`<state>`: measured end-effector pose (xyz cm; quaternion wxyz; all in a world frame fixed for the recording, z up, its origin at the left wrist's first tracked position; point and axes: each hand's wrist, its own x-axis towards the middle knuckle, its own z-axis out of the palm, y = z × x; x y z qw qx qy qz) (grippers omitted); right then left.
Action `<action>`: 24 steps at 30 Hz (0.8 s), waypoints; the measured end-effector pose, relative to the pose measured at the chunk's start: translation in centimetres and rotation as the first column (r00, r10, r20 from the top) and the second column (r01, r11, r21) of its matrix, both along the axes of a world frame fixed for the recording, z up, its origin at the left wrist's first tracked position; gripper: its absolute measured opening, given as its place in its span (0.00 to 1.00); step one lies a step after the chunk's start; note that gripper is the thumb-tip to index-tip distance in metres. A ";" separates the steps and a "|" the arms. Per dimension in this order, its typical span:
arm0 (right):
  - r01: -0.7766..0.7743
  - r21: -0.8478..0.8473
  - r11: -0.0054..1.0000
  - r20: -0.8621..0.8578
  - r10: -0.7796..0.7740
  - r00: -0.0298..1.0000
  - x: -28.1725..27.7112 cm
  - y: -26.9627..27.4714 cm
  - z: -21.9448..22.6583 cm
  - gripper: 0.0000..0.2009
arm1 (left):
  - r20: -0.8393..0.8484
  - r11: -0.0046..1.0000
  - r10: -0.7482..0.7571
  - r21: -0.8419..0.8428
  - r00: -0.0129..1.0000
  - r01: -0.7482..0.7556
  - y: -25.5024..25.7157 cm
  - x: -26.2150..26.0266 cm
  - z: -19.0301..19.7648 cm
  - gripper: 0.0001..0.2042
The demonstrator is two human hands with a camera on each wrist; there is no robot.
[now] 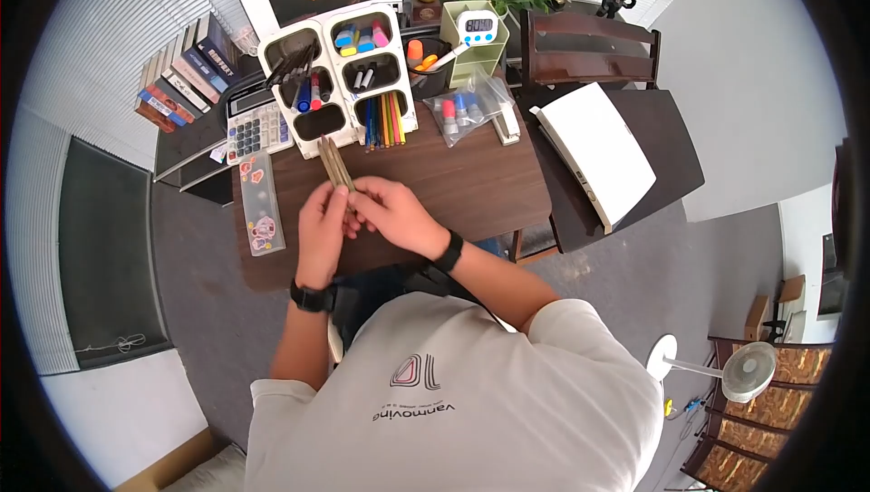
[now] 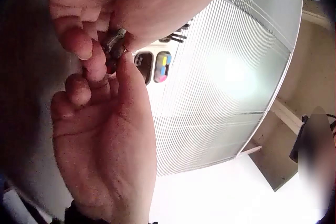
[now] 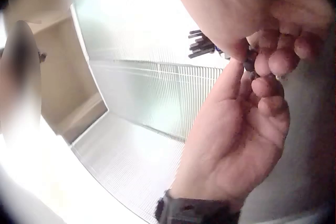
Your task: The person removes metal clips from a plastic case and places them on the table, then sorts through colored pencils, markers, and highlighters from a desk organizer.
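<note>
In the head view my left hand and right hand meet over the front of the brown table. Between them they grip the lower ends of a bundle of slim tan pencils, whose upper ends point toward a white organizer. Thumbs and fingertips of both hands pinch the bundle. From the left wrist, the left palm shows with its fingers curled against those of the other hand. The right wrist view has the right palm likewise curled, the dark pencil ends mostly hidden by fingers.
The organizer holds black pens, markers, highlighters and colored pencils. Left of it lie a calculator and a clear pencil case. At right are a bag of markers, a stapler, a green holder and a white box-like device.
</note>
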<state>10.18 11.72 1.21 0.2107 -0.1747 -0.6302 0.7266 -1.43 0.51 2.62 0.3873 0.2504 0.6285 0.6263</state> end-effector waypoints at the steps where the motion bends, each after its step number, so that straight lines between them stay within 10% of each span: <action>1: -0.002 0.005 1.000 -0.007 0.002 1.000 -1.2 0.5 -0.1 0.13 | 0.019 1.000 0.017 0.026 1.000 -0.018 0.5 -1.3 0.0 0.13; 8: -0.099 -0.592 0.800 -0.186 -0.015 0.983 -6.0 2.4 -0.3 0.13 | 0.435 0.977 -0.018 0.200 0.900 -0.077 3.6 -7.0 -2.0 0.13; 24: -0.109 -0.430 0.896 -0.158 0.044 0.986 2.7 0.1 -2.6 0.17 | 0.271 0.982 0.153 0.067 0.950 -0.177 3.7 -5.4 -1.9 0.27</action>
